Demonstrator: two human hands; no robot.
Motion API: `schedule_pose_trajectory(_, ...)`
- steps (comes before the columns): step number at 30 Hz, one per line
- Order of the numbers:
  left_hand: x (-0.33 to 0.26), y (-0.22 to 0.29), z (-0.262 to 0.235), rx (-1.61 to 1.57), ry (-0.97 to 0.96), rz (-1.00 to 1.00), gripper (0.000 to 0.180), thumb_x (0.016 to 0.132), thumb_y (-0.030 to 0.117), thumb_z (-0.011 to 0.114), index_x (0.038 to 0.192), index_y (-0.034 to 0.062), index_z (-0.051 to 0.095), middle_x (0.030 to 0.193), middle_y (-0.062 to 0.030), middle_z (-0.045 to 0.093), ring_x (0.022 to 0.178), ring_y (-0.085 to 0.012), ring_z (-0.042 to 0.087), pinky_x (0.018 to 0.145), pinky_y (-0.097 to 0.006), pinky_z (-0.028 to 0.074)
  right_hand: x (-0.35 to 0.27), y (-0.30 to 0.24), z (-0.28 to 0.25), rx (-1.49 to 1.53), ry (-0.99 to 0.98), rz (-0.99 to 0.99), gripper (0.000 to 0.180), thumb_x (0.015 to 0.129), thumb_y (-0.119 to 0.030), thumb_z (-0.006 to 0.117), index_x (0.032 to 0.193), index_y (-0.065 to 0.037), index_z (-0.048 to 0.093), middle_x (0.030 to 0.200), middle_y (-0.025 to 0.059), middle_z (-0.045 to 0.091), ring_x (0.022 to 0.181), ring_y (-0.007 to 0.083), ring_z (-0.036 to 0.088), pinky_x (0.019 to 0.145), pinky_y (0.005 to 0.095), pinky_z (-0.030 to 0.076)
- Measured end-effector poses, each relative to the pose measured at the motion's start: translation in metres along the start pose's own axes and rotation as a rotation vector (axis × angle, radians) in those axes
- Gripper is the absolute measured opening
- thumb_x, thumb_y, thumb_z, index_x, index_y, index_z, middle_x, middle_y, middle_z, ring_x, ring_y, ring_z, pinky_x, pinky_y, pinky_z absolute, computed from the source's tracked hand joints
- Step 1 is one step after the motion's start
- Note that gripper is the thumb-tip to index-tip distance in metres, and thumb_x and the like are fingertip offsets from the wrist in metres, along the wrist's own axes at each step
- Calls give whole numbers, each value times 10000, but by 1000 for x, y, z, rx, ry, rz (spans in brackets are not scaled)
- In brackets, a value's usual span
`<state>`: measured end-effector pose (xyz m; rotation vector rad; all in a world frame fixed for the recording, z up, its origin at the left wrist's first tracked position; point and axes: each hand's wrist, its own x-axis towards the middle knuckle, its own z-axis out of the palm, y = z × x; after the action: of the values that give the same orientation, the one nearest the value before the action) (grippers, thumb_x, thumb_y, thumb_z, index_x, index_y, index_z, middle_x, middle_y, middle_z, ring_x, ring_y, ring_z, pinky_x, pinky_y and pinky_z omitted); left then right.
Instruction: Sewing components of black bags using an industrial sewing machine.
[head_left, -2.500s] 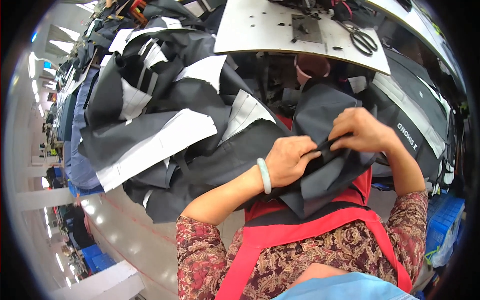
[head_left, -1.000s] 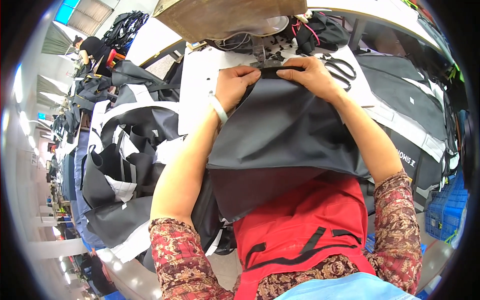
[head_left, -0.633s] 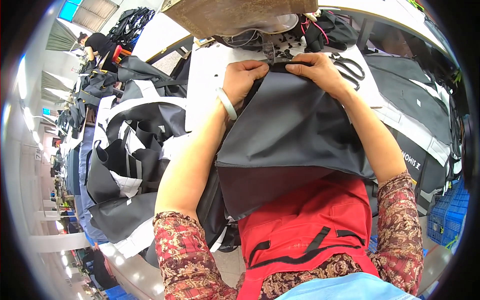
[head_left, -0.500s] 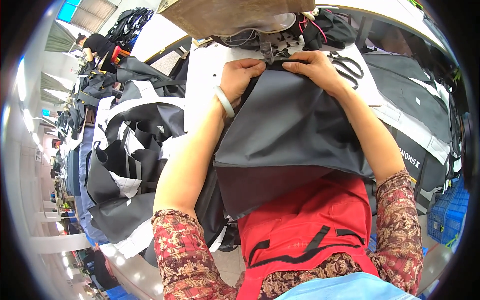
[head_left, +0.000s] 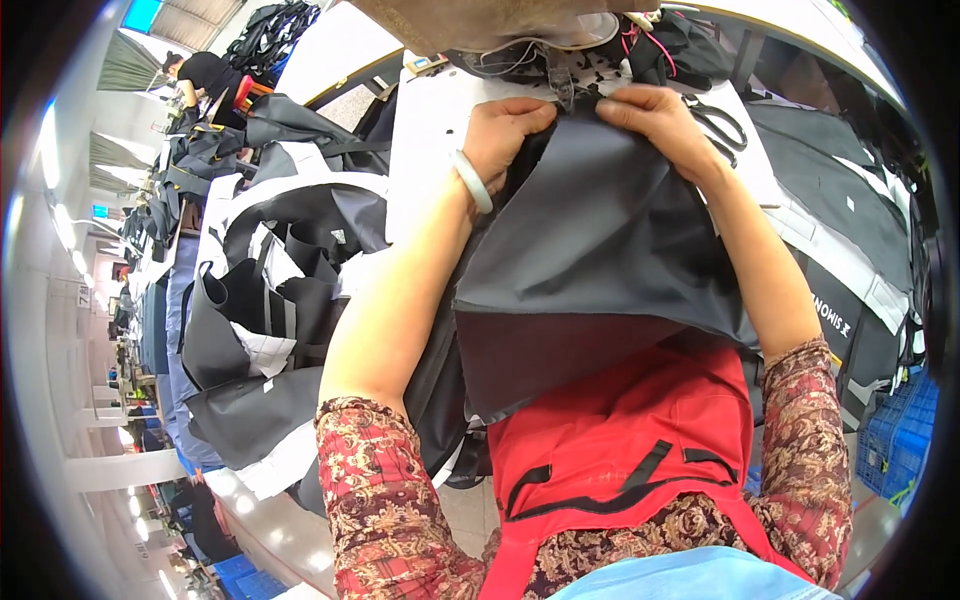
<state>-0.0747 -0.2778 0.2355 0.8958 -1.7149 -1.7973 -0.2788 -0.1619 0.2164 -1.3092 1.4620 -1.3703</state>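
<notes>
Both my hands pinch the upper edge of a dark grey fabric panel [head_left: 610, 230], just under the head of a sewing machine [head_left: 470, 22]. My left hand [head_left: 503, 135] is closed on the panel's edge left of the clear presser-foot guard [head_left: 562, 82]. On the other side, my right hand [head_left: 660, 120] grips the same edge between thumb and fingers. From there the panel hangs down over my lap, its dark maroon-black underside folded out below. Black-handled scissors [head_left: 722, 130] lie on the white table [head_left: 425, 130] beside my right hand.
Heaped black and white fabric pieces [head_left: 260, 320] lie to my left. At the right are stacked dark panels with white strips [head_left: 830, 160], above a blue plastic crate [head_left: 897, 430]. Black scraps and a pink cord [head_left: 655, 55] lie behind the needle area. Another person [head_left: 205, 85] works at the far left.
The whole view has shifted slightly, with everything appearing farther right. Both hands keep hold of the panel's edge, which sits a little differently under the machine; its folds have changed slightly.
</notes>
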Motion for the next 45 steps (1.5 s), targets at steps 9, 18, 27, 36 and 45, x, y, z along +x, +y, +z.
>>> schedule_pose_trajectory(9, -57, -22, -3, 454, -296, -16, 309, 949, 234, 624, 1084, -35, 691, 928, -26, 704, 811, -99, 608, 760, -255, 484, -82, -18, 18, -48, -113, -90, 135, 841, -113, 729, 920, -17, 676, 815, -29, 620, 780, 83, 564, 730, 237, 442)
schedule_pose_trajectory(18, -141, -4, 49, 658, -418, 210, 355, 908, 265, 652, 1129, -13, 672, 1055, -126, 669, 974, -233, 635, 907, -300, 465, -278, -31, 146, -73, -274, -367, 93, 793, -154, 693, 859, -90, 680, 849, 68, 603, 850, 268, 588, 737, 380, 504)
schedule_pose_trajectory(27, -198, -146, 79, 1053, -866, 88, 696, 770, 559, 710, 1305, 128, 596, 1419, -163, 498, 1276, -369, 477, 1078, -432, 379, -337, 26, 57, -518, -147, 233, 283, 893, -319, 651, 936, -43, 696, 886, 117, 686, 794, 284, 658, 733, 373, 530)
schedule_pose_trajectory(36, -206, -158, 86, 864, -996, -223, 624, 782, 447, 737, 1300, 122, 612, 1443, -158, 480, 1298, -348, 470, 1102, -400, 354, -313, 126, 128, 248, 158, 791, 598, 767, -440, 765, 1062, 65, 640, 993, 160, 679, 836, 277, 675, 739, 374, 539)
schedule_pose_trajectory(45, -195, -117, 35, 220, -450, -189, 219, 930, 110, 641, 1111, -11, 667, 902, -47, 679, 704, -102, 612, 626, -225, 485, -335, 7, 75, -66, 468, -80, 456, 836, -196, 605, 1208, 65, 569, 1114, 278, 642, 1063, 389, 616, 967, 404, 459)
